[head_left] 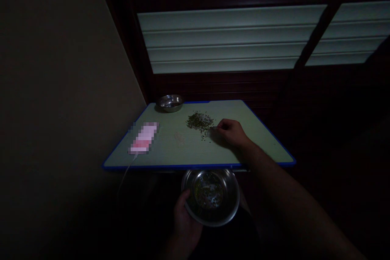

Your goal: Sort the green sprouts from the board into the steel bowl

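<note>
My left hand [186, 221] grips a steel bowl [233, 207] by its left rim, thumb over the edge, just below the table's front edge. Small greenish grains lie in its bottom. On the table, my right hand [230, 131] is closed in a pinch on a small, thin, see-through piece [210, 132], whose kind I cannot make out in the dim light. Its tip touches the near right side of a loose pile of small greenish-brown grains [196, 121]. A few stray grains lie around that tip.
A second steel bowl [170, 107] stands at the table's back left corner. A lit phone [144, 138] with a white cable [125, 172] lies on the left. Faint pale bits [179, 138] lie mid-table. The pale green tabletop [258, 146] has a blue rim; a wall is left, slatted doors behind.
</note>
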Action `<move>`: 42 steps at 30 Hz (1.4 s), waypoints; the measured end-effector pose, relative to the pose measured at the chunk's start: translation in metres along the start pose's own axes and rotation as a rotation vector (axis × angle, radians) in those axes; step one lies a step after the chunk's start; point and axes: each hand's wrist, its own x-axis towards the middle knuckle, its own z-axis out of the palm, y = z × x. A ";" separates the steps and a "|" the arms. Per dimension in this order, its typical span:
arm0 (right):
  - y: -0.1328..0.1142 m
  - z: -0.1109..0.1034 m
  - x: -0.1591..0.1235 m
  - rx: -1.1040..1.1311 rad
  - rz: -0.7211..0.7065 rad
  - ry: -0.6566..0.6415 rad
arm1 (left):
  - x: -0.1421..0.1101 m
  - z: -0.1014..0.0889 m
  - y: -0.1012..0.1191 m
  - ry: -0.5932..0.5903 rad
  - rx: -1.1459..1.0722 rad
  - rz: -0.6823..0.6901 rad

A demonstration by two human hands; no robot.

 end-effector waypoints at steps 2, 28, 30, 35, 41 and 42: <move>0.001 0.000 0.000 -0.017 0.002 0.001 | 0.000 0.000 0.000 0.004 -0.008 0.003; 0.008 0.002 0.001 0.016 -0.096 -0.112 | -0.001 0.004 0.000 0.001 -0.013 0.004; 0.008 0.002 0.001 0.014 -0.090 -0.115 | -0.001 0.004 0.001 0.009 -0.010 -0.002; 0.008 0.002 0.001 0.047 -0.091 -0.138 | 0.000 0.003 0.001 0.020 -0.007 -0.001; 0.006 0.001 0.001 0.035 -0.093 -0.089 | -0.001 0.002 0.000 0.028 -0.018 0.009; 0.006 0.001 0.001 0.033 -0.092 -0.087 | -0.001 0.002 0.000 0.027 -0.017 0.011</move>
